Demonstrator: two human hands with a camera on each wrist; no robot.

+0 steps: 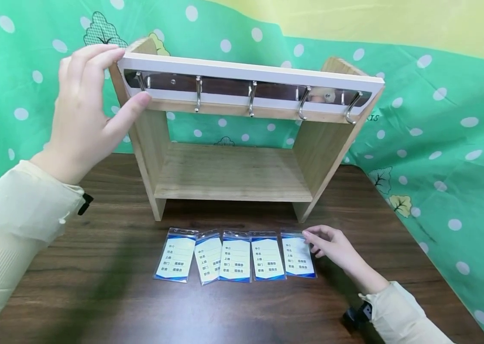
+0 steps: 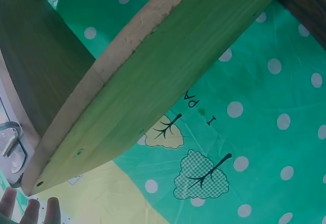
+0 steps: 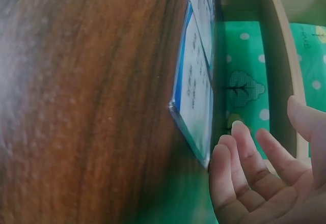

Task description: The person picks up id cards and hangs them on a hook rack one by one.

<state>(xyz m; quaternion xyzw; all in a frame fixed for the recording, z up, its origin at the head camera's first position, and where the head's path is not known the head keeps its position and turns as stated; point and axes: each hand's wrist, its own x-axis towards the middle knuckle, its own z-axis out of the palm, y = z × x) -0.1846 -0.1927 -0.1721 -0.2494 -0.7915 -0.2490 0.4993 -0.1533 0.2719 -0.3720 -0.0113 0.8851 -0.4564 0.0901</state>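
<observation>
My left hand (image 1: pixel 85 102) is at the left end of a white hook rail (image 1: pixel 242 67), fingers along its top corner and thumb across its front by the first hook. The rail spans the top of a small wooden shelf rack (image 1: pixel 233 172) and bears several metal hooks (image 1: pixel 251 99). In the left wrist view, fingertips (image 2: pixel 30 211) show close to the corner of the wooden side panel (image 2: pixel 153 76). My right hand (image 1: pixel 332 246) is at the upper right edge of the rightmost badge card (image 1: pixel 298 258), fingers loosely spread in the right wrist view.
Several more badge cards in clear sleeves (image 1: pixel 235 258) lie in a row on the dark wooden table (image 1: pixel 233 315), in front of the rack. Two of them overlap. A green dotted cloth (image 1: pixel 452 157) hangs behind and along the right side.
</observation>
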